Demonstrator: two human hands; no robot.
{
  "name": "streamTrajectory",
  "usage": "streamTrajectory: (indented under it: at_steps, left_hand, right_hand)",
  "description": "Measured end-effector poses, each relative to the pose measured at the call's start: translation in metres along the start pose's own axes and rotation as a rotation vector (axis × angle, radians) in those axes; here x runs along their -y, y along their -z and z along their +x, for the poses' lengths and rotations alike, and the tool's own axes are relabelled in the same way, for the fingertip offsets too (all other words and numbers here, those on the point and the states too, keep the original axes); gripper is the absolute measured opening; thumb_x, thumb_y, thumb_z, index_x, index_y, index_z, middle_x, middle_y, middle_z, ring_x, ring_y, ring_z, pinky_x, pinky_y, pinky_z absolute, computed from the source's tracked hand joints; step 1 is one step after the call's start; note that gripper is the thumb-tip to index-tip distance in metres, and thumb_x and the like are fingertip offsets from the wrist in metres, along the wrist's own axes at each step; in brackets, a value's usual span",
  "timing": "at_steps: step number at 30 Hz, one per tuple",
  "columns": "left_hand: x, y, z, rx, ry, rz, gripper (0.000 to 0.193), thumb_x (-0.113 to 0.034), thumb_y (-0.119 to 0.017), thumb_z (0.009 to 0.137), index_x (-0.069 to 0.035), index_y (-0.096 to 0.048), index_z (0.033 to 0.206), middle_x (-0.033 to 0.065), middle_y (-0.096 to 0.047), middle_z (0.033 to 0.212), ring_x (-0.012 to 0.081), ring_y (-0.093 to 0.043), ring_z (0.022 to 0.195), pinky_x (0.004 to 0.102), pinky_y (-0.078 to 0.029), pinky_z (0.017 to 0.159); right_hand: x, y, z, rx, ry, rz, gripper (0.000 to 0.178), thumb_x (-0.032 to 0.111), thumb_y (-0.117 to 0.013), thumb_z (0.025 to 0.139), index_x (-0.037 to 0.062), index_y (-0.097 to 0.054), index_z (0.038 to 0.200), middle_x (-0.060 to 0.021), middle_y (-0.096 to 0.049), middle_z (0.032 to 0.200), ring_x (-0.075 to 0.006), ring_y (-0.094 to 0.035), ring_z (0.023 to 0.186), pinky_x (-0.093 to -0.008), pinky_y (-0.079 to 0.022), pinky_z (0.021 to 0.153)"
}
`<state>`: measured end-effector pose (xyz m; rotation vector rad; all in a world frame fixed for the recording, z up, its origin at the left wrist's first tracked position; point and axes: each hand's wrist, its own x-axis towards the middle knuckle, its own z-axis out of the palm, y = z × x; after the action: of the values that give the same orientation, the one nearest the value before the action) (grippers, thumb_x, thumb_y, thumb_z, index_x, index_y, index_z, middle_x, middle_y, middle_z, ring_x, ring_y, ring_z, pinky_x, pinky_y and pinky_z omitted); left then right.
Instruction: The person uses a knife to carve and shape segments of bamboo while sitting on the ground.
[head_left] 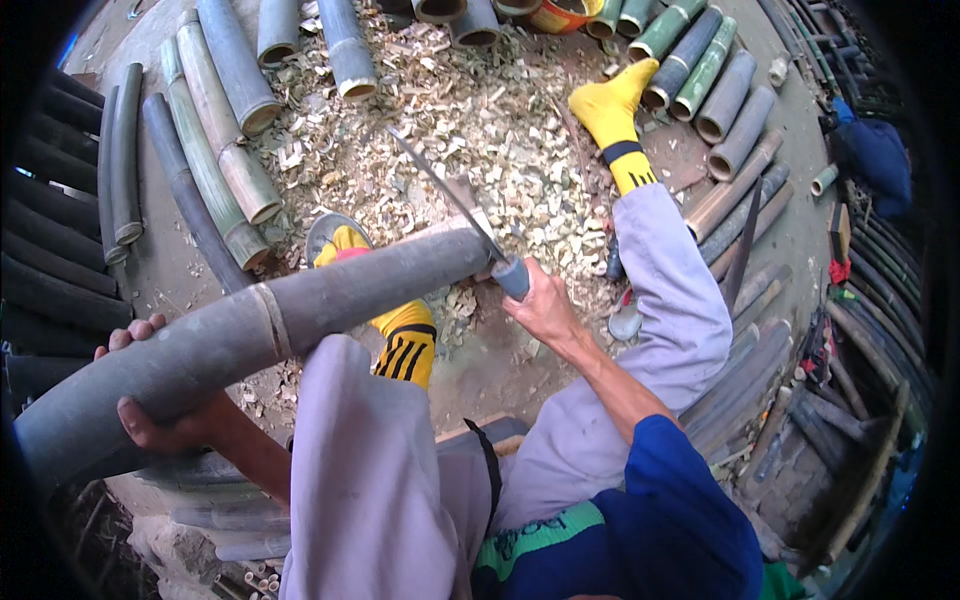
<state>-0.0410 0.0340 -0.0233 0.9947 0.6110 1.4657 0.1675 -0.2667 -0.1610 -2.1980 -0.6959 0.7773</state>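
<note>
Pole [200, 345], one, thick, grey: lying aslant from the lower left, over or against the left knee [335, 375], its pale cut end near the middle of the view. Left hand [160, 428]: wrapped about the pole's far-left part, fingertips on one side, thumb on the other, palm hidden. Right hand [545, 310]: bare, closed round the grey handle of a long knife [440, 185], the blade slanting across the pole's cut end; whether edge meets wood cannot be told. Hazards, as judged: a glancing stroke could skid off the rounded wall toward the left foot [340, 243], which shows close beside the pole; a weak hold so far from the cut end could let the pole roll on the knee; a slack fist could let the handle twist; loose chips [450, 110] could slip underfoot, the right foot [612, 105] being in a yellow sock with its sandal [625, 318] lying apart. Containers: one orange bowl [560, 27], cut by the top edge, contents not legible. Hollow lengths [722, 120] ranged at right and left, several mouths facing inward, nothing discernible inside those that show.
</note>
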Motion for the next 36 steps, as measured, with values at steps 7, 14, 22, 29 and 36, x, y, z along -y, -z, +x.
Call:
streamTrajectory:
  at_steps: [7, 14, 22, 29, 36]
  left_hand:
    - [-0.002, 0.006, 0.007, -0.008, 0.003, 0.011, 0.064, -0.035, -0.055, 0.068, 0.000, -0.038, 0.119, 0.0159, -0.043, 0.102, 0.0292, -0.046, 0.095, 0.0463, -0.036, 0.091]
    - [-0.010, 0.012, -0.002, -0.014, 0.004, 0.014, 0.066, -0.035, -0.055, 0.067, 0.000, -0.036, 0.119, 0.0164, -0.042, 0.104, 0.0291, -0.046, 0.095, 0.0455, -0.036, 0.092]
    - [0.013, 0.014, 0.016, 0.118, 0.043, -0.187, 0.073, -0.033, -0.060, 0.060, 0.001, -0.036, 0.119, 0.0154, -0.042, 0.102, 0.0280, -0.046, 0.093, 0.0433, -0.035, 0.092]
    - [0.007, 0.033, 0.019, 0.202, -0.036, -0.162, 0.075, -0.034, -0.062, 0.060, 0.001, -0.035, 0.119, 0.0149, -0.042, 0.100, 0.0275, -0.045, 0.093, 0.0425, -0.035, 0.090]
    - [0.008, 0.035, 0.024, 0.380, -0.010, -0.287, 0.078, -0.035, -0.065, 0.058, 0.002, -0.034, 0.120, 0.0151, -0.042, 0.100, 0.0269, -0.045, 0.091, 0.0416, -0.035, 0.089]
  right_hand:
    - [0.049, 0.012, -0.013, -0.262, 0.300, 0.089, 0.036, 0.007, -0.071, 0.071, -0.0004, -0.052, 0.101, -0.0146, -0.064, 0.076, -0.0271, -0.067, 0.065, -0.0335, -0.055, 0.057]
    - [-0.004, -0.009, 0.010, 0.040, -0.019, -0.005, 0.033, 0.009, -0.069, 0.073, -0.0024, -0.053, 0.099, -0.0189, -0.066, 0.077, -0.0267, -0.068, 0.068, -0.0344, -0.055, 0.059]
    - [0.003, 0.002, -0.012, -0.227, 0.140, 0.202, 0.031, 0.007, -0.069, 0.072, -0.0006, -0.052, 0.097, -0.0147, -0.066, 0.076, -0.0221, -0.066, 0.065, -0.0316, -0.054, 0.055]
    - [-0.007, -0.004, 0.005, 0.041, -0.102, 0.025, 0.033, 0.006, -0.067, 0.067, -0.0032, -0.054, 0.096, -0.0172, -0.064, 0.072, -0.0252, -0.067, 0.067, -0.0344, -0.053, 0.061]
    - [-0.007, -0.002, 0.002, -0.067, 0.075, 0.112, 0.032, 0.008, -0.068, 0.069, -0.0022, -0.055, 0.096, -0.0167, -0.065, 0.075, -0.0254, -0.067, 0.067, -0.0340, -0.055, 0.060]
